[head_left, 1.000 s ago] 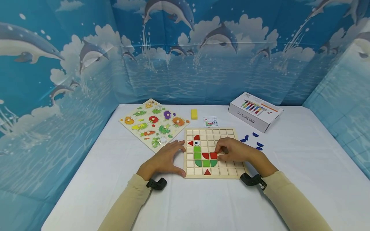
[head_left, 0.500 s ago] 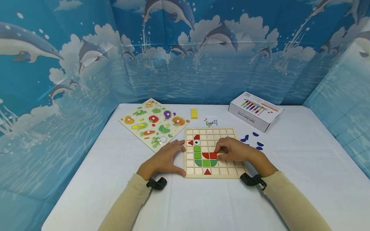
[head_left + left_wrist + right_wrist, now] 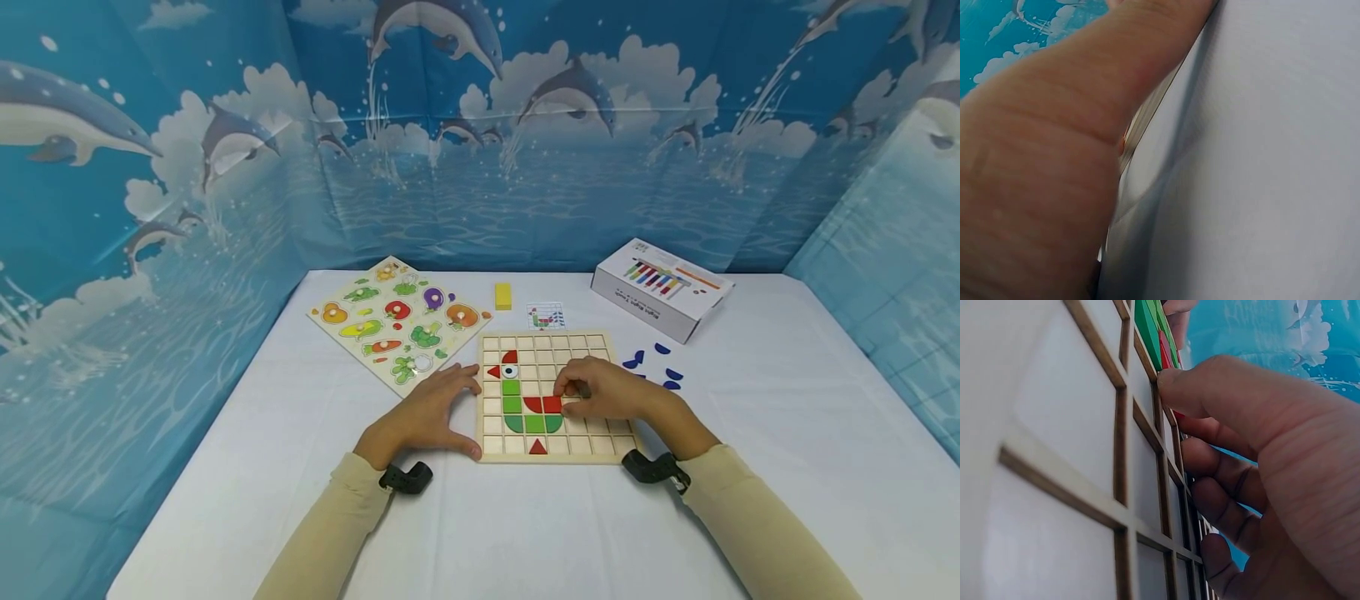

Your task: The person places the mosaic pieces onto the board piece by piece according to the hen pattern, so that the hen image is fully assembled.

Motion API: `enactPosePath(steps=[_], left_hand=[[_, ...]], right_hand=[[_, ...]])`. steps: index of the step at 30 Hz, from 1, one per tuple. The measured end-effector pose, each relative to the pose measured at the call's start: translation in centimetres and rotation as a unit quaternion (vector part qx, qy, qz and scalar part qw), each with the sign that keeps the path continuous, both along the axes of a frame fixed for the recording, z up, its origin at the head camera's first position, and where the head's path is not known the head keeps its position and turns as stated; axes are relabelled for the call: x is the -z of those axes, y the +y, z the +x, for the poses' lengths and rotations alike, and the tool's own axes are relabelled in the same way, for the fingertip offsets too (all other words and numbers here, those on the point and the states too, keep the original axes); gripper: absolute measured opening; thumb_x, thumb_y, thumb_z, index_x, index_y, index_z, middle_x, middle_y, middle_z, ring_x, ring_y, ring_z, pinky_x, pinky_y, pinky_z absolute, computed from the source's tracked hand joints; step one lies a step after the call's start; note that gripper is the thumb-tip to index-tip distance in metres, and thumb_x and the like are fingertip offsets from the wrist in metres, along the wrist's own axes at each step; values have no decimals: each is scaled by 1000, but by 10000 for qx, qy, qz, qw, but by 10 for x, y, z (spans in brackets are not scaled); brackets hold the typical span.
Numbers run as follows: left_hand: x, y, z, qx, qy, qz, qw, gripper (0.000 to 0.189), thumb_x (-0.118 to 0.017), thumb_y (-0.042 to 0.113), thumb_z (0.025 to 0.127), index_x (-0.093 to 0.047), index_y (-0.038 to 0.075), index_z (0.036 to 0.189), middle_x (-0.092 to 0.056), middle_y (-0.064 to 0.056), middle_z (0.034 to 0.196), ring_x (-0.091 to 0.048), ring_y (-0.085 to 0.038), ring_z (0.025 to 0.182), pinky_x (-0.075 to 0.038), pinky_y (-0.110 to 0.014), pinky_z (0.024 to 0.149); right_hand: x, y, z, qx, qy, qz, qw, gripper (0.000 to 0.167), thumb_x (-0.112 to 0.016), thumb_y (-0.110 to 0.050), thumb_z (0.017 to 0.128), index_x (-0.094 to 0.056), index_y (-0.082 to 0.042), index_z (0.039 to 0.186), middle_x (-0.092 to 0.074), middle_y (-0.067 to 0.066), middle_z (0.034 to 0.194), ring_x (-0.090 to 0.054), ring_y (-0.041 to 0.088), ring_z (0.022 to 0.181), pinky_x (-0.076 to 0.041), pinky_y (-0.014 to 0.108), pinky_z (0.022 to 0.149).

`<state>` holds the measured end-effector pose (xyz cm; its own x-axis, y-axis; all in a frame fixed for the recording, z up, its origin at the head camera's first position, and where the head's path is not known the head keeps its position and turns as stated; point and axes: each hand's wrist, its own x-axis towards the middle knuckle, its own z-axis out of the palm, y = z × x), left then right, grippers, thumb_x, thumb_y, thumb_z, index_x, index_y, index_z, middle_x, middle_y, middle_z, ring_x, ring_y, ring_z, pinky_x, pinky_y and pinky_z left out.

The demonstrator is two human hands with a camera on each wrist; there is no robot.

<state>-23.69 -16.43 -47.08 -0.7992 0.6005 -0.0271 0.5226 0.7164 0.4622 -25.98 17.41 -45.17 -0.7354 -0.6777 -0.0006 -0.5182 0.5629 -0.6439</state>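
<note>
Your right grip (image 3: 611, 390), fingers bent and thumb slightly parted, meets the red square (image 3: 551, 405) at its tips; whether it pinches, you cannot tell. Your left grip (image 3: 429, 412) spreads wide along the grid board (image 3: 583, 447). Beyond your right grip, lettering on the white box (image 3: 663, 287) is too small to read.
</note>
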Motion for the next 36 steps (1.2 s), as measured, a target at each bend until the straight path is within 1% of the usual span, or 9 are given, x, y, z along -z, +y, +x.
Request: enactPosePath(steps=[5, 13, 24, 29, 36], left_hand=[[0, 0, 0, 10, -1, -7, 10000, 91, -79, 79, 61, -50, 28, 131, -24, 8, 166, -13, -19, 153, -15, -44, 122], [2, -1, 0, -24, 7, -45, 10000, 94, -76, 82, 59, -50, 29, 131, -23, 10, 166, -12, -18, 153, -15, -45, 122], [3, -1, 0, 4, 27, 6, 10000, 93, -78, 81, 60, -50, 28, 131, -24, 9, 166, -13, -20, 153, -15, -46, 121], [4, -1, 0, 11, 49, 4, 10000, 93, -76, 82, 59, -50, 29, 131, -24, 9, 165, -13, -19, 153, -15, -45, 122], [3, -1, 0, 28, 89, -1, 10000, 92, -78, 81, 60, -50, 28, 130, -25, 7, 165, -14, -19, 153, -13, -41, 122]], right_hand=[[1, -1, 1, 18, 74, 31, 10000, 21, -80, -11, 86, -68, -18, 101, -56, -3, 88, -50, 19, 92, -45, 30, 75], [1, -1, 0, 0, 43, 10, 10000, 22, -80, -10, 86, -67, -18, 102, -55, -2, 89, -50, 19, 93, -46, 30, 75], [2, 0, 1, 12, 48, 80, 10000, 22, -80, -12, 86, -66, -19, 102, -55, -3, 90, -50, 19, 94, -45, 30, 76], [1, 1, 1, -46, 0, 23, 10000, 20, -79, -11, 87, -67, -18, 101, -55, -3, 89, -50, 20, 92, -45, 31, 76], [1, 1, 1, -37, 1, -8, 10000, 19, -79, -12, 88, -66, -18, 100, -55, -4, 87, -50, 20, 91, -45, 30, 73]])
